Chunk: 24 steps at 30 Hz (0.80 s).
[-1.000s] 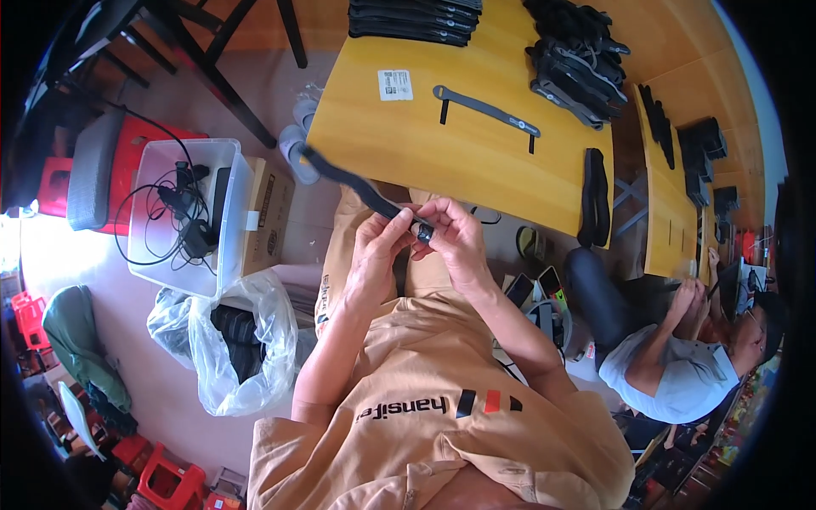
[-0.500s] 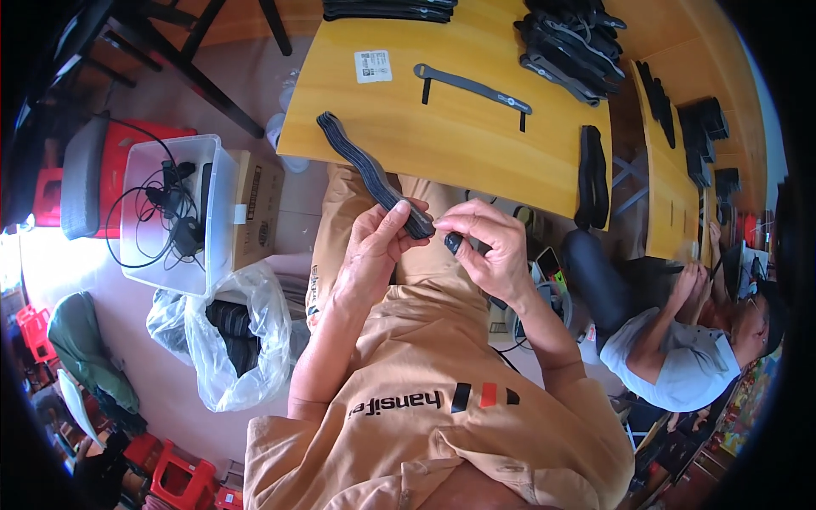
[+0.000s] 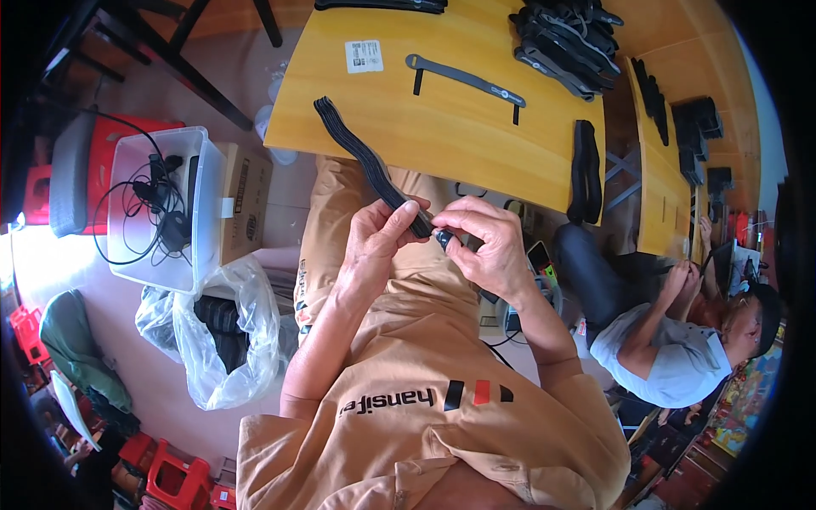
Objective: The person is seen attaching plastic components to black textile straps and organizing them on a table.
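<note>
A long stack of dark hook-and-loop straps (image 3: 355, 151) slants down from the table's near edge to my lap. My left hand (image 3: 374, 238) grips its near end, thumb on top. Beside that end, my right hand (image 3: 495, 248) pinches a small black rounded piece (image 3: 444, 239) between thumb and fingers; its exact kind is partly hidden. The piece appears to touch the end of the stack. Beyond the hands, a single grey strap (image 3: 463, 81) with a looped end lies across two short black strips on the yellow table (image 3: 476, 149).
A heap of dark straps (image 3: 565, 55) lies at the table's far right, with another bundle (image 3: 584, 170) at its right edge. A white label (image 3: 365, 56) is on the tabletop. Left stand a clear bin (image 3: 127, 246) of cables and a plastic bag (image 3: 263, 340). A co-worker (image 3: 663, 353) sits right.
My right hand has brought the small black piece leftward, up against the end of the strap stack. My left hand keeps its grip. The whole view has shifted slightly.
</note>
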Motion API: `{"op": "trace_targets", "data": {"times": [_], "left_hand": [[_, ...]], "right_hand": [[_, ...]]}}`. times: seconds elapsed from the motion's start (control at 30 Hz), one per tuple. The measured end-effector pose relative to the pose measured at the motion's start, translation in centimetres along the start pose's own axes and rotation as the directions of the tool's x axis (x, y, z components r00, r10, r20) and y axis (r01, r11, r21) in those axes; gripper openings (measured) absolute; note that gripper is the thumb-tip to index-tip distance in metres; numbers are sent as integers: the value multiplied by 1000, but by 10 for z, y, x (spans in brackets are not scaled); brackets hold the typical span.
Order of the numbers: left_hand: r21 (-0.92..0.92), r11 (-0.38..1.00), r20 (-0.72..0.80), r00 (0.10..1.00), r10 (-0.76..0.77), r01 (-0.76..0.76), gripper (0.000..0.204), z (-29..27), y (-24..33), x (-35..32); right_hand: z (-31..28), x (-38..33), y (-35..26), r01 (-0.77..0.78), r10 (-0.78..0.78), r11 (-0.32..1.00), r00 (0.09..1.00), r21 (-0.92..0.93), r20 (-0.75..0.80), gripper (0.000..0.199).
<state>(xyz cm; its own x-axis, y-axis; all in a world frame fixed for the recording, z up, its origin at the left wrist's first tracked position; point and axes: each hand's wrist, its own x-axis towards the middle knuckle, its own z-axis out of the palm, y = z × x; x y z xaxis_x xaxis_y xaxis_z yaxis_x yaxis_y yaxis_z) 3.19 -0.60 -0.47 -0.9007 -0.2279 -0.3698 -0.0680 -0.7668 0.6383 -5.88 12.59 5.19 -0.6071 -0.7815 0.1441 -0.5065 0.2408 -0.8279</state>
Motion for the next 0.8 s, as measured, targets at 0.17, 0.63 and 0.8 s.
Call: {"op": "trace_targets", "data": {"times": [0.17, 0.63, 0.8], "left_hand": [[27, 1000, -16, 1000, 14, -14, 29, 0, -2, 0], [118, 992, -38, 998, 46, -42, 23, -1, -8, 1], [181, 982, -76, 995, 58, -44, 25, 3, -6, 0]], "right_hand": [[0, -1, -1, 3, -2, 999, 1000, -33, 12, 26], [-2, -2, 1, -3, 5, 998, 999, -69, 34, 24], [0, -4, 1, 30, -26, 989, 999, -144, 32, 23]]}}
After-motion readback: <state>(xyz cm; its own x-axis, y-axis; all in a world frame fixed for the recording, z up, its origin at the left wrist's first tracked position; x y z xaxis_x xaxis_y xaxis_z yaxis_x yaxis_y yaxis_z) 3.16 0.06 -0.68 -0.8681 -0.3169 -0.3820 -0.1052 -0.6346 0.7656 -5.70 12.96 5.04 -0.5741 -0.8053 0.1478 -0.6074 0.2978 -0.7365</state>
